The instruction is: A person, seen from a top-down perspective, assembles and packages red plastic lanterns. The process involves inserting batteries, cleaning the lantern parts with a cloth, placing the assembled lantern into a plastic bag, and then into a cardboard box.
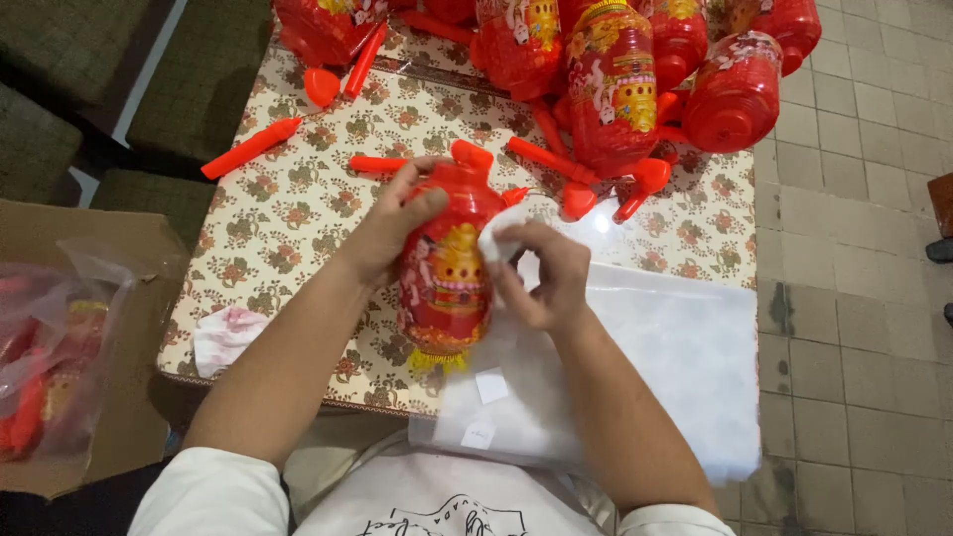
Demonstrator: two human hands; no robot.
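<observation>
Red lantern [444, 273], printed with gold, held upright above the near edge of the table [298, 213]. Left hand [387, 233] wraps its upper body, thumb across the front just below the red cap, fingers clenched around the far side. Right hand [541, 273] pinches the mouth of a clear bag [635, 367] beside the lantern's right flank; the bag lies atop a stack of its kind. Yellow fringe hangs beneath the lantern. By appearance the lantern is light, thin-walled and easily dented, its printed skin probably slick; the stiff cap and base rim look like the safest places to grip. Behind lie more lanterns [611, 84] and loose red handles [250, 147]. A carton [129, 397] stands at left.
</observation>
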